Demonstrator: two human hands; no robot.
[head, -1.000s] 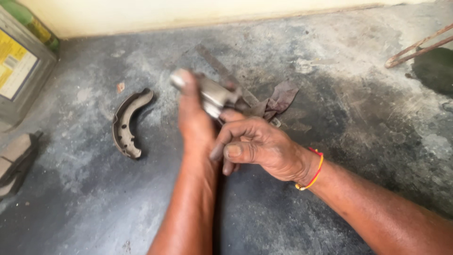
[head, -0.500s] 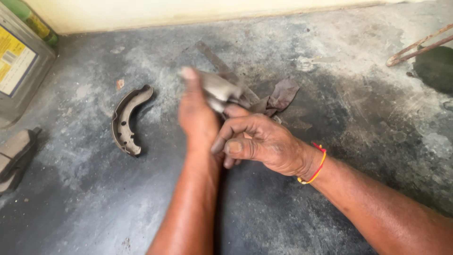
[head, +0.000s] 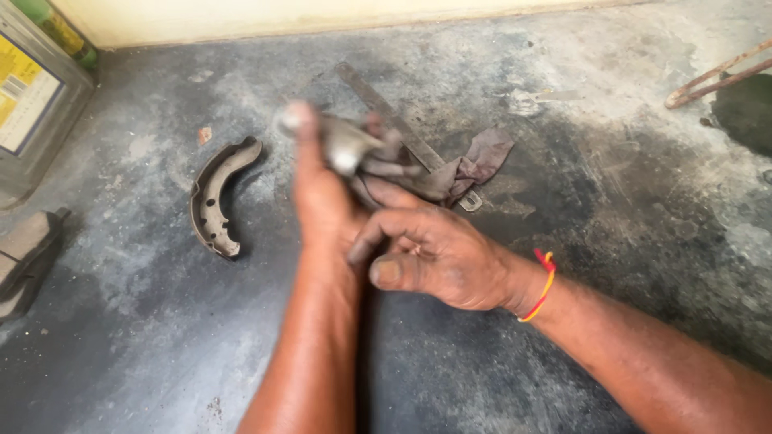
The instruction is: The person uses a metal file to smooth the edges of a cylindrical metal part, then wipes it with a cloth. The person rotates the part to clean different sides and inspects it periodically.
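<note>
Hands (head: pixel 378 233) shifted leftward, blurred metal part (head: pixel 346 145) between fingers.

— What did the hands have there?

— A small grey metal part (head: pixel 347 145), blurred, held up above the dark floor (head: pixel 611 193). It showed a pale rounded end facing the camera and a stubby body behind it; finer detail could not be made out.

— How was it held?

— The left hand (head: pixel 322 201) gripped it from beneath, thumb tip up beside its left end. The right hand (head: pixel 426 249) pressed in from the right, fingers (head: pixel 378 229) curled against the left palm just under the part.

— And the cloth?

— A dirty brownish rag (head: pixel 474 165) trailed off the part's right side, bunched and hanging toward the floor.
</note>
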